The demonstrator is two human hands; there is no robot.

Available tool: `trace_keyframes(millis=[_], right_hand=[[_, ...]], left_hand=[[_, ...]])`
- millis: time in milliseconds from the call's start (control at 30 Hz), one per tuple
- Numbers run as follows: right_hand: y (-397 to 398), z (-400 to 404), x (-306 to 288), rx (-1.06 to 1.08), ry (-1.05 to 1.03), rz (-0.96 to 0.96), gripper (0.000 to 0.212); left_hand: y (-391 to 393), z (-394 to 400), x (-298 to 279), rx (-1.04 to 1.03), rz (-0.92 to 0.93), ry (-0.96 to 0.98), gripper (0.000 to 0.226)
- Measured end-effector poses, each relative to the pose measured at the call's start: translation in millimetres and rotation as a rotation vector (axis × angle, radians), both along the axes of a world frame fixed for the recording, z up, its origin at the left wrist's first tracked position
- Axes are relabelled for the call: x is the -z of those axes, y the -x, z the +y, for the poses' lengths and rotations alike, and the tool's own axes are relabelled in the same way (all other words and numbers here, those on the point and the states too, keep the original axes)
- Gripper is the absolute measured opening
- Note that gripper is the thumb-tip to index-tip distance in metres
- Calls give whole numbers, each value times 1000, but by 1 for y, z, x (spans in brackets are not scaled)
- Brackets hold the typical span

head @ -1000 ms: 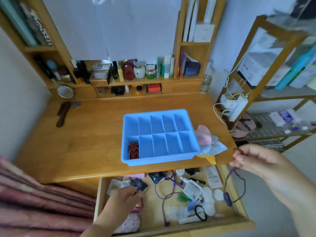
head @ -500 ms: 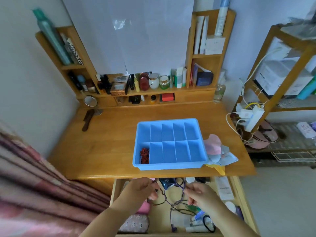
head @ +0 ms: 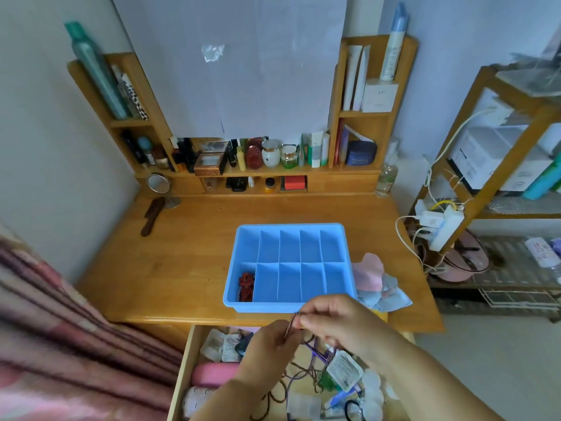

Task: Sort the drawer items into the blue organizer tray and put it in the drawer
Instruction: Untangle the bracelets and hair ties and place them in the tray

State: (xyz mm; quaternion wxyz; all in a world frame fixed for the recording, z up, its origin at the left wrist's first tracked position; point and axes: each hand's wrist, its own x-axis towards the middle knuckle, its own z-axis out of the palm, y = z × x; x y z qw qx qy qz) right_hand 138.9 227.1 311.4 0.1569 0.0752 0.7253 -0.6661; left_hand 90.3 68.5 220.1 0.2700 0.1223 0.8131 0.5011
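The blue organizer tray (head: 290, 305) sits on the wooden desk near its front edge, with a red beaded item (head: 246, 285) in its front-left compartment. Below it the drawer (head: 182, 369) stands open, full of small items. Over the drawer's middle, my left hand (head: 267, 350) and my right hand (head: 337, 320) both pinch a thin brown cord necklace (head: 292, 325). Its loop hangs down (head: 306, 373) into the drawer clutter.
Pink and blue cloths (head: 373, 281) lie right of the tray. In the drawer are a pink case (head: 212, 373), sachets (head: 344, 369), a purple cord and a black hair tie (head: 353, 413). A comb (head: 151, 215) and mirror (head: 158, 183) stand far left. A striped blanket (head: 60, 344) fills the left.
My hands came together over the drawer and rose toward the tray's front edge, lifting the cord necklace between them. The camera view shifted too.
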Motion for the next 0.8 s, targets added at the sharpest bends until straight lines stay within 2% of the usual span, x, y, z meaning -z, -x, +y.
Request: trace_keyframes(millis=[100,167,267,433,533,633,733,800], right_hand=[[1,16,-24,100,292,70,14],[1,28,-40,92,415,158,15],[3,46,-65,54,534,302,32],[12,74,-94,111,660,492,24],[16,86,-94,261,764,496,12],[19,92,-79,553,829,426,23],[23,90,-55,792,839,291,12],[27,83,-38,876,778,193,14]], left_hand=[[4,-9,4,-74,-46,50,17],[6,-17,5,-143,-67,95,17],[6,-30,5,-257,-51,141,19],[13,-58,9,-433,-56,194,16],[20,-75,14,-650,-291,-116,10],[33,-86,14,-871,-519,-484,13],[51,-87,1,-995,-575,-701,18],[62,-85,-18,-944,-526,-701,19]])
